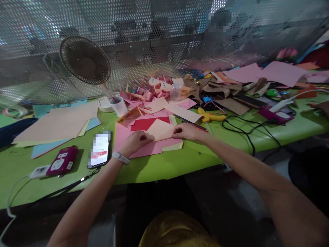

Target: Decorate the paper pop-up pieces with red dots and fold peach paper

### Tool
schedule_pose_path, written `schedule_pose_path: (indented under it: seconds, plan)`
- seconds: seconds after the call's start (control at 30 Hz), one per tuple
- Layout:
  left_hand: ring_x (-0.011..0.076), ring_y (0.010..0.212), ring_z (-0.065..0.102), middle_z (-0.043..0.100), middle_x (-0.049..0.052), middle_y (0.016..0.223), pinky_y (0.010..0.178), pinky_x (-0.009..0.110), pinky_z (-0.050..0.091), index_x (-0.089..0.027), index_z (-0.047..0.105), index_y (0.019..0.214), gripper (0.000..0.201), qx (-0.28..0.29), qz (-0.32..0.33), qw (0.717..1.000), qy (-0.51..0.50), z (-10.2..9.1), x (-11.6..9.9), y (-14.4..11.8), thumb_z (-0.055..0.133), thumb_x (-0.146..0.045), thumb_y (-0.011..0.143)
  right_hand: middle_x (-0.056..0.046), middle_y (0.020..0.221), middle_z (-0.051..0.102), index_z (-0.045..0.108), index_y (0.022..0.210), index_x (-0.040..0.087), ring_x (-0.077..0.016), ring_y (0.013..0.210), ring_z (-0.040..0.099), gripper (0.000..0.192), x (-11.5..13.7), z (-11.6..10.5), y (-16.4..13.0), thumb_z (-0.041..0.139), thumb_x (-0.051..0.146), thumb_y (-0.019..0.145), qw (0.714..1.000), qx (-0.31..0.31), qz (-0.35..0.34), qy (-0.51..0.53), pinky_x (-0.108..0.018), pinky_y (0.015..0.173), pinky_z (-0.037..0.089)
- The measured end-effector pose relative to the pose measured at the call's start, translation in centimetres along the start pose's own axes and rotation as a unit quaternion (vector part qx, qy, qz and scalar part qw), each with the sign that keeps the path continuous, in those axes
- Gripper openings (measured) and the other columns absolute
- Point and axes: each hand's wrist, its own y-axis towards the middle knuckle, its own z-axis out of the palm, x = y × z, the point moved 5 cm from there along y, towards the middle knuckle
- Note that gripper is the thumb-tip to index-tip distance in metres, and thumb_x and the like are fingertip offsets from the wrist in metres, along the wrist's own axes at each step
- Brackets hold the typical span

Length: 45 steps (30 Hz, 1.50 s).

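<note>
A sheet of peach paper (pixel 160 131), with a pointed far edge, lies between my hands near the front of the table. My left hand (pixel 136 140) pinches its near left corner, thumb and fingers together. At the near right corner my right hand (pixel 187 131) pinches the same sheet. Beneath it are pink paper (pixel 149 149), a piece of red paper (pixel 138 124) and a pale yellow strip (pixel 172 146). A dark, ruler-like strip (pixel 190 122) lies just beyond my right hand.
A phone (pixel 100 149) and a purple power bank (pixel 63 160) lie to the left. Behind stand a fan (pixel 86 61) and a white cup (pixel 118 105). Folded pink pieces (pixel 154 87) are heaped at the back. A yellow glue gun (pixel 210 116) and black cables (pixel 241 128) sit to the right.
</note>
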Motion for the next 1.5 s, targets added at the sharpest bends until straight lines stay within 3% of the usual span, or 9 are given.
schedule_pose_path:
  seconds: [0.33,0.5,0.77,0.97,1.1,1.23,1.3,1.4,1.5]
  plan:
    - [0.0136,0.055,0.046,0.055,0.000,0.060,0.052,0.027,0.026,-0.018,0.064,0.066,0.044,0.013,0.001,1.000,-0.018,0.0,-0.1,0.0,0.060,-0.058,0.082,-0.005,0.084,0.072,0.073,0.081,0.017,-0.0193,0.079,0.063,0.013,-0.8,-1.9,-1.4,0.069,0.030,0.080,0.992,-0.027,-0.004,-0.125,-0.028,0.069,0.041]
    - [0.0124,0.055,0.044,0.054,-0.002,0.059,0.052,0.028,0.023,-0.018,0.065,0.066,0.045,0.009,-0.004,1.000,-0.018,0.1,-0.1,0.0,0.059,-0.060,0.082,-0.006,0.086,0.071,0.070,0.084,0.018,-0.0175,0.074,0.061,0.018,1.7,0.2,0.0,0.071,0.035,0.082,0.983,-0.061,-0.055,-0.166,-0.027,0.063,0.039]
    - [0.0118,0.053,0.042,0.053,-0.002,0.057,0.052,0.028,0.023,-0.018,0.062,0.062,0.051,0.030,0.007,0.999,-0.032,0.0,-0.7,-0.2,0.054,-0.063,0.085,-0.005,0.082,0.069,0.070,0.080,0.015,-0.0155,0.074,0.058,0.014,2.7,2.7,2.0,0.069,0.029,0.084,0.987,-0.012,-0.076,-0.140,-0.026,0.064,0.036]
    - [0.0178,0.063,0.050,0.057,0.004,0.070,0.058,0.030,0.032,-0.019,0.053,0.058,0.048,-0.066,-0.030,0.989,0.128,-2.0,1.6,-1.4,0.061,-0.060,0.082,-0.006,0.080,0.071,0.069,0.078,0.015,-0.0160,0.072,0.059,0.016,2.0,2.3,2.1,0.069,0.031,0.083,0.994,-0.006,-0.049,-0.100,-0.027,0.063,0.037]
    - [0.0239,0.075,0.059,0.062,0.010,0.079,0.068,0.035,0.041,-0.018,0.058,0.059,0.049,-0.056,-0.045,0.974,0.215,-3.4,2.7,-2.8,0.049,-0.054,0.091,-0.006,0.080,0.071,0.069,0.077,0.015,-0.0161,0.072,0.059,0.016,2.1,2.4,2.2,0.069,0.030,0.082,0.993,-0.005,-0.050,-0.104,-0.027,0.063,0.037]
    - [0.0312,0.099,0.062,0.068,0.015,0.105,0.085,0.044,0.045,-0.015,0.068,0.095,0.043,-0.183,-0.056,0.941,0.278,-4.4,0.3,-4.3,0.036,-0.043,0.100,-0.006,0.079,0.070,0.070,0.076,0.016,-0.0161,0.070,0.058,0.017,2.2,2.3,2.3,0.069,0.031,0.082,0.993,0.000,-0.041,-0.107,-0.026,0.060,0.035]
    - [0.0299,0.115,0.059,0.065,0.014,0.126,0.095,0.045,0.043,-0.016,0.063,0.117,0.043,-0.188,0.025,0.943,0.274,-2.7,-2.0,-4.5,0.032,-0.040,0.102,-0.005,0.077,0.069,0.070,0.075,0.016,-0.0158,0.069,0.057,0.017,2.1,2.2,2.3,0.068,0.032,0.082,0.994,0.001,-0.037,-0.103,-0.026,0.059,0.034]
    - [0.0272,0.140,0.040,0.046,0.015,0.150,0.113,0.046,0.031,-0.012,0.044,0.143,0.054,-0.093,0.173,0.944,0.266,1.7,-5.0,-4.5,0.031,-0.044,0.102,-0.004,0.072,0.067,0.069,0.074,0.016,-0.0150,0.067,0.056,0.017,2.1,2.3,2.5,0.066,0.031,0.082,0.994,0.008,-0.042,-0.100,-0.026,0.059,0.033]
    - [0.0289,0.148,0.025,0.031,0.020,0.157,0.120,0.049,0.015,-0.005,0.028,0.151,0.081,-0.046,0.200,0.942,0.266,4.6,-5.7,-4.2,0.030,-0.064,0.095,-0.002,0.065,0.063,0.066,0.070,0.016,-0.0140,0.063,0.052,0.026,2.1,2.3,2.6,0.063,0.036,0.085,0.992,0.014,-0.054,-0.113,-0.026,0.057,0.030]
